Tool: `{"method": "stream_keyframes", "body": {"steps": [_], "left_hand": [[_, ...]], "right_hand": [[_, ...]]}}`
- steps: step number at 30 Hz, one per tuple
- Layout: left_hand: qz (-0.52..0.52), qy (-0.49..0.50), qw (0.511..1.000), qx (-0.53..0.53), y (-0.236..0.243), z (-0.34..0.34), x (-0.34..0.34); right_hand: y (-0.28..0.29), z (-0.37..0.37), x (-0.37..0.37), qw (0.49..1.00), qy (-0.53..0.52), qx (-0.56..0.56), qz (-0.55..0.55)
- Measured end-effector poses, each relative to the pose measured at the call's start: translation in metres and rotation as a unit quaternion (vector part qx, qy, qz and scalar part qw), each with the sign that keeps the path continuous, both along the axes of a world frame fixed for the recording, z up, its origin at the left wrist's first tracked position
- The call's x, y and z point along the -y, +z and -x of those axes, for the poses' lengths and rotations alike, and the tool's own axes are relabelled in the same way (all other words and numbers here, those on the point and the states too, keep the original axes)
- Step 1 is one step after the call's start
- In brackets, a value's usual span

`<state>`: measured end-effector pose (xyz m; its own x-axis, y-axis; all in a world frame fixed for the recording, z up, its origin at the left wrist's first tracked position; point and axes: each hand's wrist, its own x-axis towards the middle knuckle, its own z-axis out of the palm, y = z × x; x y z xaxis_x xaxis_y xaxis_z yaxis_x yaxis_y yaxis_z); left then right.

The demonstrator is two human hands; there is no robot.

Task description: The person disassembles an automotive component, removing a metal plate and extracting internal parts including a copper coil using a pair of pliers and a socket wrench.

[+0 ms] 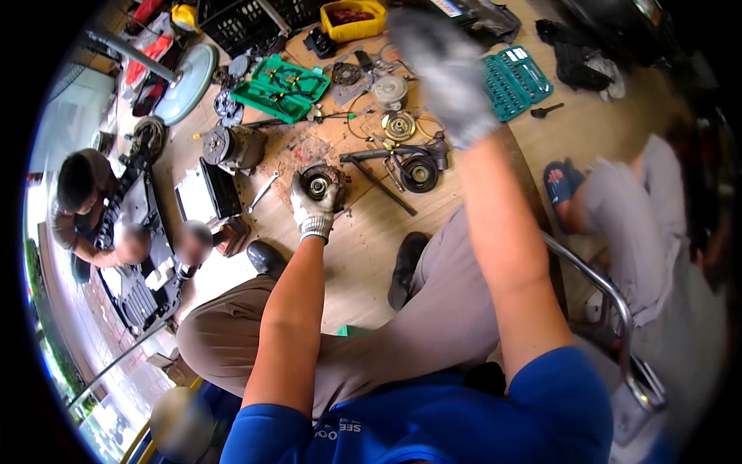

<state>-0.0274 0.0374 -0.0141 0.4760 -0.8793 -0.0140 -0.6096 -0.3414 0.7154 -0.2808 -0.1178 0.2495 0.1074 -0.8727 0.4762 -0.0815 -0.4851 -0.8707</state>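
Note:
My left hand (311, 207), in a white work glove, is closed around a round, dirty metal part with a ringed hub (318, 185), resting on the stained board. My right hand (448, 85), also gloved, is raised at the upper middle, smeared by motion; its fingers cannot be made out. Right of the part lie a hammer-like tool (386, 154), a dark bar (384, 186) and a black-rimmed pulley (420, 173). A brass-coloured disc (399, 126) and a round grey metal housing (389, 92) sit farther back. A wrench (264, 191) lies to the left.
A cylindrical metal unit (232, 147) stands left of the board. Behind are an open green case (282, 87), a yellow bin (354, 22) and a teal socket case (516, 81). At left, a co-worker handles a black panel (143, 232). Another person's legs (630, 224) are at right.

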Motion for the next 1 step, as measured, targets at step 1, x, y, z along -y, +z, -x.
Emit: {"method": "stream_keyframes", "body": {"steps": [1], "left_hand": [[-0.018, -0.001, 1.000, -0.001, 0.0041, -0.0018, 0.0017]], "right_hand": [[0.0244, -0.0008, -0.0110, 0.999, -0.044, 0.014, 0.006]]}}
